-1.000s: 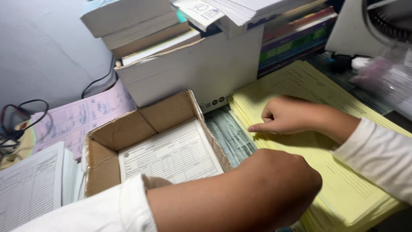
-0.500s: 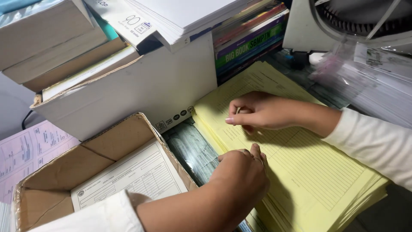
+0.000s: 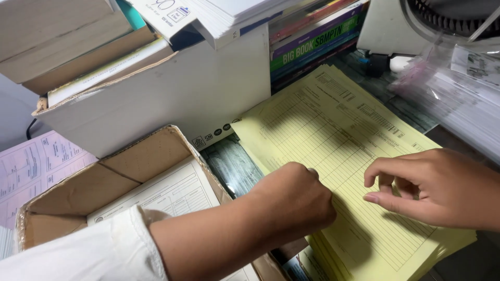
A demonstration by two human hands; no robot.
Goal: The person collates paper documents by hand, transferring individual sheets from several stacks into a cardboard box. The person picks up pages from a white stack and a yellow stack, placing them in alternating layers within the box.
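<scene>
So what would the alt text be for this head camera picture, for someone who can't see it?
Two hands, left hand and right hand, rest on a stack of yellow ruled forms on a desk. Left of the stack an open cardboard box holds white forms, with piled books behind.

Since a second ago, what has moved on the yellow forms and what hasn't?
The right hand has drawn back from the middle of the yellow form stack to its near right part, fingers curled above the sheet. The left hand has come forward onto the stack's near left edge; whether it grips a sheet cannot be told. The cardboard box with its white form and the white box stayed put.
</scene>
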